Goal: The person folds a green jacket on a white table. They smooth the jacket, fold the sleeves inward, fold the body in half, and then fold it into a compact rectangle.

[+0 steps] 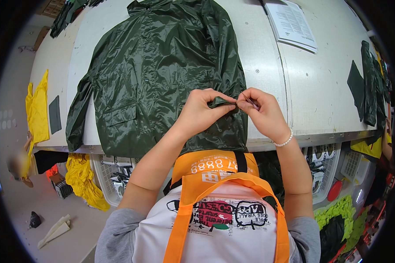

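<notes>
A shiny dark green rain jacket (158, 61) lies spread out on the pale worktable, its collar at the far side and its hem by the near edge. My left hand (199, 111) is closed in a pinch on a raised fold of the jacket near its right side. My right hand (264, 115), with a beaded bracelet at the wrist, is closed round a small slim metal tool (250, 101). Its tip meets the cloth at my left fingertips. Most of the tool is hidden by my fingers, so its exact kind does not show.
Printed sheets (290, 25) lie at the far right of the worktable (267, 83). More dark green garments (369, 83) rest at the right end. Below the table stand white baskets (102, 179) of packets. At left, another person handles a yellow garment (38, 107).
</notes>
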A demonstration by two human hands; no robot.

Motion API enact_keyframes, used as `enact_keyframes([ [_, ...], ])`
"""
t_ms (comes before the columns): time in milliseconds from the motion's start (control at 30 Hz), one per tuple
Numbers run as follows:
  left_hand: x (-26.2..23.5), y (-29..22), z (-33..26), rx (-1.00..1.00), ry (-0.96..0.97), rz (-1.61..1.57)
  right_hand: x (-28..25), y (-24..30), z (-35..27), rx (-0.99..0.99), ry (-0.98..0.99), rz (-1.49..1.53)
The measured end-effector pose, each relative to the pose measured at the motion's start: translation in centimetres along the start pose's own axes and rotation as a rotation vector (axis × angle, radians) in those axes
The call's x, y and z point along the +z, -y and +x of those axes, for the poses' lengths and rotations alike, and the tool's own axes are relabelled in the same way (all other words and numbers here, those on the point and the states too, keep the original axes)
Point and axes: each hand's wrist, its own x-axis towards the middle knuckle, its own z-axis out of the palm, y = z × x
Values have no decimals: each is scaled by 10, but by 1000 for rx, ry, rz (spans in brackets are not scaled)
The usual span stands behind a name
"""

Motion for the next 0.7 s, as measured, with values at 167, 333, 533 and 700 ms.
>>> enact_keyframes([
  [167,0,-2,4,-52,31,-37,8,-2,0,-188,-261,-58],
  [333,-4,2,2,-178,-37,-269,-4,5,3,-102,-265,-28],
  [533,-3,-4,7,-304,-51,-418,2,-1,-12,-199,-225,-146],
  [700,1,-7,8,-289,-55,-392,9,1,-7,-342,-267,-299],
])
